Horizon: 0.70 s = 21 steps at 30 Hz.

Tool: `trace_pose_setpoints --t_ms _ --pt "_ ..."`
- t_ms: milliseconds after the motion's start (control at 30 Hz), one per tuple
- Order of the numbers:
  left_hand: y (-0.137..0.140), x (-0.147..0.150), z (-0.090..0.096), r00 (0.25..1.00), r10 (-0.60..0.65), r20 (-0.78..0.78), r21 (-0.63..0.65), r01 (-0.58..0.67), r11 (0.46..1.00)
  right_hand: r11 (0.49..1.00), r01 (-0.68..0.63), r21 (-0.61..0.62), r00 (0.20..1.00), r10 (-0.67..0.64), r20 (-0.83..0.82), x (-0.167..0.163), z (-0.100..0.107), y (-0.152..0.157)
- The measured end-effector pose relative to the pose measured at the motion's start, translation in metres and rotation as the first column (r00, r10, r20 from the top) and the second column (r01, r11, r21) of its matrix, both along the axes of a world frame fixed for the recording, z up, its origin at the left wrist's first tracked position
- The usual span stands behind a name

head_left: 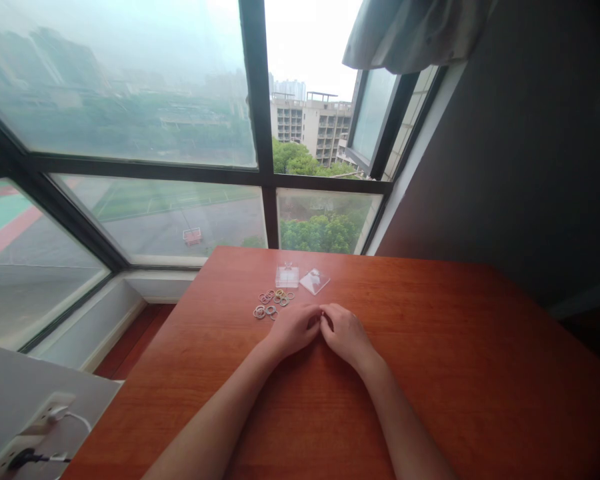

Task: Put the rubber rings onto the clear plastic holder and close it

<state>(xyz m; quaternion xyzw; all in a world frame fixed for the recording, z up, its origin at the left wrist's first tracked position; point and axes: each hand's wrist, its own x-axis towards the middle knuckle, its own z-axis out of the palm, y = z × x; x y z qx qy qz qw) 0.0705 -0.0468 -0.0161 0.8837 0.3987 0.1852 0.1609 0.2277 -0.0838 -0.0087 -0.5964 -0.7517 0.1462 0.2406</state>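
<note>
My left hand (295, 329) and my right hand (344, 331) meet at the fingertips just above the wooden table (430, 347). Both have their fingers curled and pressed together in a pinch; whatever lies between them is hidden or too small to make out. Just beyond my left hand, several small rings (271, 311) lie loosely grouped, some silvery, others pinkish or yellowish. Behind the rings sits a clear plastic box (287, 277). To its right a flat clear plastic piece (315, 283), perhaps a lid, lies turned at an angle.
Large windows with a dark frame (267, 177) rise behind the table's far edge. A grey curtain (415, 37) hangs at upper right, beside a dark wall (525, 167). At lower left are wall sockets with a white plug (57, 415) and a black plug (23, 459).
</note>
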Motion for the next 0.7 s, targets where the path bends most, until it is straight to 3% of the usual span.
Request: trace_pose_setpoints --t_ms 700 --pt "-0.0002 0.0006 0.0022 1.0 0.012 -0.009 -0.01 -0.012 1.0 1.0 -0.002 -0.013 1.0 0.002 0.014 0.0013 -0.0032 0.0018"
